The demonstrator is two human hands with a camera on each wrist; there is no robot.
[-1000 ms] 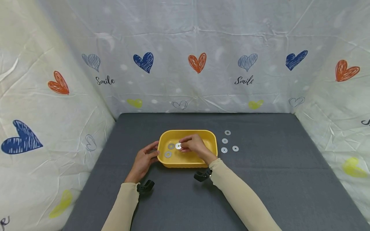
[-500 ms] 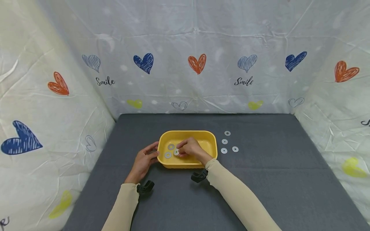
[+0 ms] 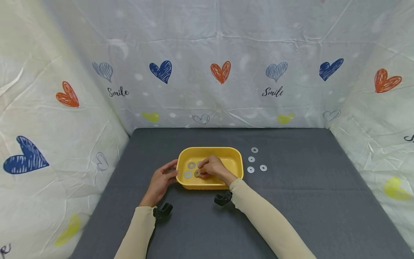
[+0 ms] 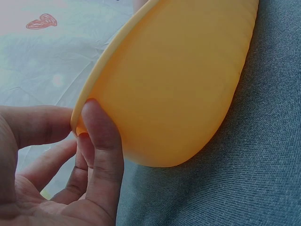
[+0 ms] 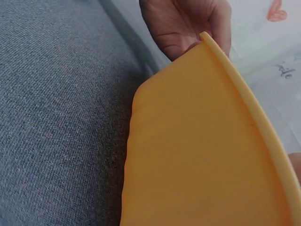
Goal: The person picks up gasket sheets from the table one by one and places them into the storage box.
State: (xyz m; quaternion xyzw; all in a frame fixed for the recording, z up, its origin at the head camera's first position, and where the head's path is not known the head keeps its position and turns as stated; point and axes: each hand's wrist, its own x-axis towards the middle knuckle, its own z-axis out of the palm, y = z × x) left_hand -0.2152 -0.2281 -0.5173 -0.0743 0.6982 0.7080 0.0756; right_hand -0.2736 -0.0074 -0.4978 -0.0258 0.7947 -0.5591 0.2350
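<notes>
A yellow plastic tray (image 3: 231, 163) stands on the grey cloth. My left hand (image 3: 160, 183) grips its left end; in the left wrist view the fingers (image 4: 101, 127) pinch the wall just at the rim. Inside the tray, my right hand (image 3: 213, 167) pinches a flat metal washer (image 3: 197, 173), which looks tilted and darker, close over the tray floor. Two washers lie to its left, one upper (image 3: 191, 165) and one lower (image 3: 188, 174). Another washer (image 3: 198, 164) shows partly behind the right fingers. In the right wrist view, the tray's side wall hides the fingertips.
On the cloth right of the tray lie several more washers, among them a far one (image 3: 254, 150) and a rightmost one (image 3: 263, 168). A white curtain (image 3: 194, 97) printed with hearts hangs behind the table and along both sides.
My right hand has moved slightly down and left inside the tray, lowering the washer toward the near side. A washer partly behind the fingers now shows. The left hand stays at the rim.
</notes>
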